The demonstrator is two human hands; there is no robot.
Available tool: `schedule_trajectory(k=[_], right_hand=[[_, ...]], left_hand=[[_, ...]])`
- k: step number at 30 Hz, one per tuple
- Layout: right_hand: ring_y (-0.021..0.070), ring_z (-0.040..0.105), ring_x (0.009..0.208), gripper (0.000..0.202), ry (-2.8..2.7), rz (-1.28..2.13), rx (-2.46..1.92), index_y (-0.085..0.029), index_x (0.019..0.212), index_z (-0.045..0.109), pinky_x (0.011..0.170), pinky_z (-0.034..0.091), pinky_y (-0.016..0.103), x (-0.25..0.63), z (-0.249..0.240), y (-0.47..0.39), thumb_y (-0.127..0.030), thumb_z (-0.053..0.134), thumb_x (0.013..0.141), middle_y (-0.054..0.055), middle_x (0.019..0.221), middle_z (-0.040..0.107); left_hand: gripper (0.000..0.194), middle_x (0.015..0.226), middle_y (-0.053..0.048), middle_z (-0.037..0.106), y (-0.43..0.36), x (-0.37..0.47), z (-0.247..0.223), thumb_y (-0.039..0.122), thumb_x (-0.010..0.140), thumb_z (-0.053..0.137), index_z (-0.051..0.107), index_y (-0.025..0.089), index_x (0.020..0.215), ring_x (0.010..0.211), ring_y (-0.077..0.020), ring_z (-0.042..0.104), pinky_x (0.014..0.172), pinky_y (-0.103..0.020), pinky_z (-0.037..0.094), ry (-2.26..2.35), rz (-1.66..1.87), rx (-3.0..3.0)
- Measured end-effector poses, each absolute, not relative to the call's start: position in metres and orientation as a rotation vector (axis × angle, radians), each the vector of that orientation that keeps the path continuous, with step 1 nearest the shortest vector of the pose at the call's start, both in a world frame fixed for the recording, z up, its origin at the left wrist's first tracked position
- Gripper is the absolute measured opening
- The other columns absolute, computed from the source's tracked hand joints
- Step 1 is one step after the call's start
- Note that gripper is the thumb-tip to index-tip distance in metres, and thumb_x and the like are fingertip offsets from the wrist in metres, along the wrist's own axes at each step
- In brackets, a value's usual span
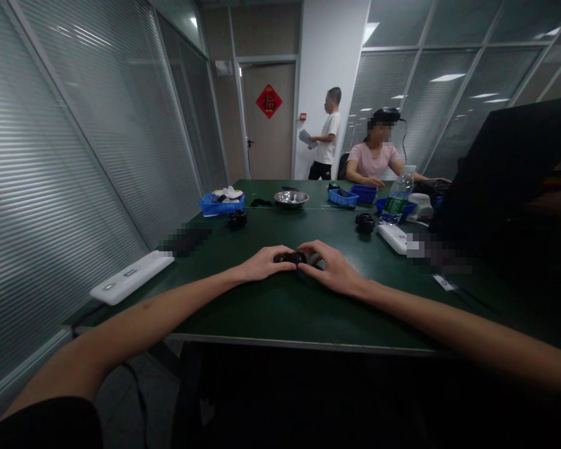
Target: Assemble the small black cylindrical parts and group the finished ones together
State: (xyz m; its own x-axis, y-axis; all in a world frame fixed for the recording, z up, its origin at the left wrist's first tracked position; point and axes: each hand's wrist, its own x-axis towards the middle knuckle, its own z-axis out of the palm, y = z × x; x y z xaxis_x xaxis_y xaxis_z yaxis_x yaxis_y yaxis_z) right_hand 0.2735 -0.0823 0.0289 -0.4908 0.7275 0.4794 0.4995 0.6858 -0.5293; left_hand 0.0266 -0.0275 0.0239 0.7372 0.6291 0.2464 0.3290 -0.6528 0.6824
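Two hands, left (pixel 263 263) and right (pixel 331 267), curl partly open around one black object (pixel 290 258). Beyond sits one metal bowl (pixel 291 199).

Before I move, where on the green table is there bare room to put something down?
Bare green shows between the left hand, right hand and near table edge, also beyond the hands toward the metal bowl. Crowded: far right, around the bottle and blue baskets.

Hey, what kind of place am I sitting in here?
Probably an office or workshop room: there are glass partitions with blinds, a shared green table with blue plastic baskets, and a door bearing a red diamond-shaped decoration.
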Motion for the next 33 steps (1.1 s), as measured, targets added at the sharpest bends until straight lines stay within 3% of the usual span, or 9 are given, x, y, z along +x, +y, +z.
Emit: schedule_trajectory(k=[5,11,18,27,33], right_hand=[[0.0213,0.068,0.089,0.03,-2.187,0.407,-1.013,-0.021,0.12,0.064,0.076,0.059,0.037,0.2732,0.0277,-0.0801,-0.037,0.068,0.095,0.007,0.108,0.069],[0.0219,0.067,0.098,0.031,-2.258,0.374,-0.869,-0.022,0.125,0.061,0.083,0.059,0.038,0.2755,0.0265,-0.0805,-0.029,0.066,0.095,0.009,0.122,0.063],[0.0221,0.068,0.092,0.033,-2.196,0.37,-1.005,-0.021,0.124,0.062,0.079,0.059,0.038,0.2751,0.0249,-0.0788,-0.04,0.066,0.097,0.008,0.109,0.068],[0.0225,0.065,0.099,0.033,-2.28,0.34,-0.87,-0.023,0.128,0.06,0.084,0.059,0.039,0.2754,0.0282,-0.0818,-0.03,0.065,0.096,0.01,0.124,0.062],[0.0225,0.067,0.092,0.032,-2.243,0.329,-0.99,-0.021,0.125,0.062,0.082,0.058,0.039,0.2748,0.0264,-0.0804,-0.038,0.064,0.097,0.008,0.11,0.067]], left_hand=[[0.044,0.115,-0.006,0.069,-0.0278,0.0278,0.0233,0.049,0.094,0.066,0.067,0.019,0.127,0.096,-0.0196,0.061,0.081,-0.029,0.044,0.743,0.635,2.318],[0.044,0.115,-0.007,0.069,-0.0286,0.0283,0.0251,0.046,0.094,0.067,0.067,0.019,0.128,0.098,-0.0209,0.061,0.083,-0.03,0.045,0.759,0.639,2.324],[0.043,0.115,-0.007,0.069,-0.028,0.0288,0.0236,0.047,0.094,0.066,0.067,0.019,0.126,0.099,-0.0203,0.061,0.084,-0.03,0.046,0.73,0.644,2.303],[0.043,0.113,-0.007,0.068,-0.0322,0.0287,0.0291,0.046,0.095,0.065,0.067,0.018,0.128,0.096,-0.02,0.06,0.082,-0.029,0.045,0.761,0.627,2.311],[0.043,0.112,-0.007,0.069,-0.0307,0.0297,0.0266,0.046,0.094,0.066,0.068,0.018,0.126,0.094,-0.0195,0.06,0.082,-0.029,0.045,0.76,0.637,2.314]])
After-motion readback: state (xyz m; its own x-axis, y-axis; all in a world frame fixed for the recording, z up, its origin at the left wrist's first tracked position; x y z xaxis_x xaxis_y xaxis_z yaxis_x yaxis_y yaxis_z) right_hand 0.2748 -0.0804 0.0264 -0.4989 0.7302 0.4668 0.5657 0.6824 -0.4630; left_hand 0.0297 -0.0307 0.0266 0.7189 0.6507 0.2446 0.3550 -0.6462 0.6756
